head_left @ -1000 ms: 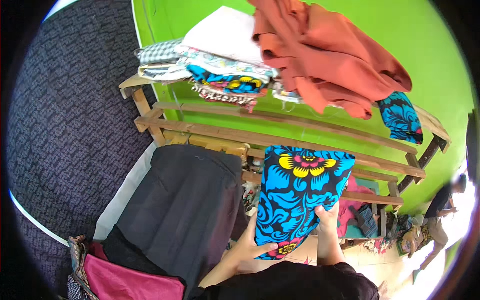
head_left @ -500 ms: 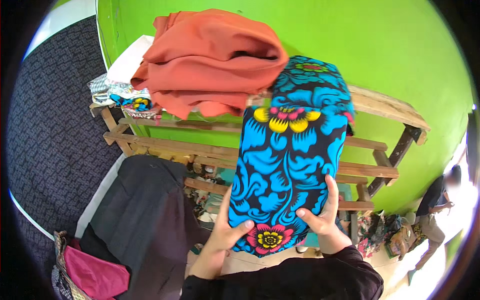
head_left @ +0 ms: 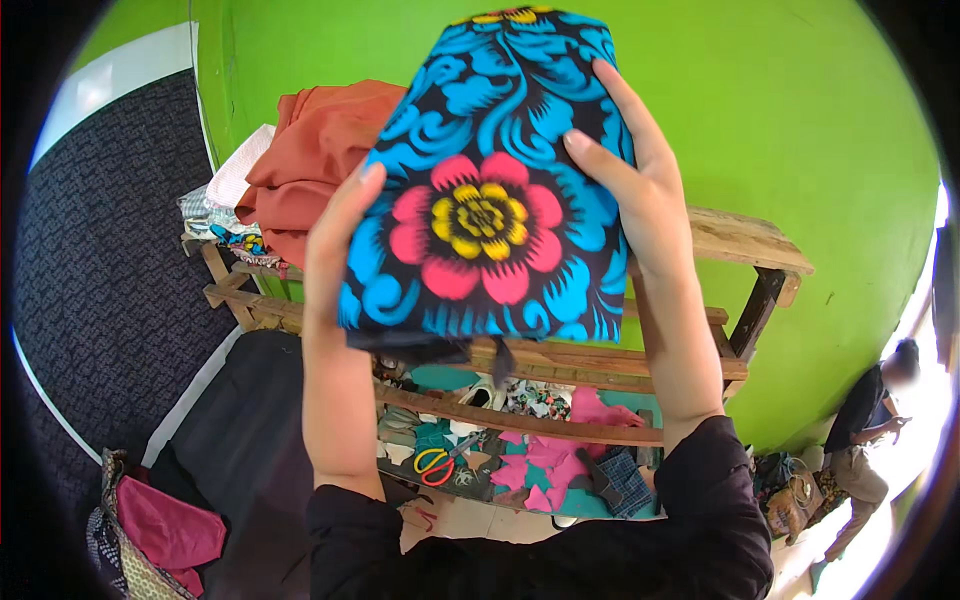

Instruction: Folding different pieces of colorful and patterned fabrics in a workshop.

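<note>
Between both hands is a folded patterned cloth (head_left: pixel 500 115), black with blue leaves and a large pink and yellow flower. My left hand (head_left: pixel 340 225) grips its left edge with the thumb at the front; the other fingers are mostly hidden. On the right side, my right hand (head_left: pixel 645 190) holds it with thumb and a finger along the front and edge. The cloth is raised in front of the green wall, over the wooden rack (head_left: pixel 750 240). A rust-orange cloth pile (head_left: pixel 310 140) lies on the rack's top, partly covered by the held cloth.
Below the rack, pink fabric scraps (head_left: pixel 545 460) and scissors (head_left: pixel 435 467) with red and yellow handles lie on a surface. Dark fabric (head_left: pixel 245 440) drapes at left, near a maroon cloth (head_left: pixel 170 535). A person (head_left: pixel 865 430) stands at the far right.
Both hands have lifted the patterned cloth upward and slightly left. It now covers part of the orange pile, and the scissors and pink scraps have come into view below.
</note>
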The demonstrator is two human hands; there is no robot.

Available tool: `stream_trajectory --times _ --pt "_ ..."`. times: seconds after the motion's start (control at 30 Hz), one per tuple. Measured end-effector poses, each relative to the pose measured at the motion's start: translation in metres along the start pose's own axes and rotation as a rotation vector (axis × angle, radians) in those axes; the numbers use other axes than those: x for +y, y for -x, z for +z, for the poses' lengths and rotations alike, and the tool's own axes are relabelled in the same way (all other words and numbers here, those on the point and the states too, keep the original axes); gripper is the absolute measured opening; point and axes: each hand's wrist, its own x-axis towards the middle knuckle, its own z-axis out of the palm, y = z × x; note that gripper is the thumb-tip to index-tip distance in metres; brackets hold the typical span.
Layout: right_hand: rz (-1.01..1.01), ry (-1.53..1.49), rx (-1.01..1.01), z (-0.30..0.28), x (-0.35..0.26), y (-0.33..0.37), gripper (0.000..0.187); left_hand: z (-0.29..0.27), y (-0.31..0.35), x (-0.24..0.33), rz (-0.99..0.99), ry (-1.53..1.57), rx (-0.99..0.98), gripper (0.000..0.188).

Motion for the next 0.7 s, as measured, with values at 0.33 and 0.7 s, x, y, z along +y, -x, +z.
stream_trajectory --times 0.33,0.7 --pt "0.2 0.369 -0.044 -0.06 0.146 -0.062 0.064 -0.045 -0.099 -0.031 -0.033 -1.161 0.155 0.069" --pt "0.303 0.992 -0.286 -0.076 0.165 -0.014 0.046 -0.077 -0.035 -0.1 0.35 -1.719 -0.242 0.04"
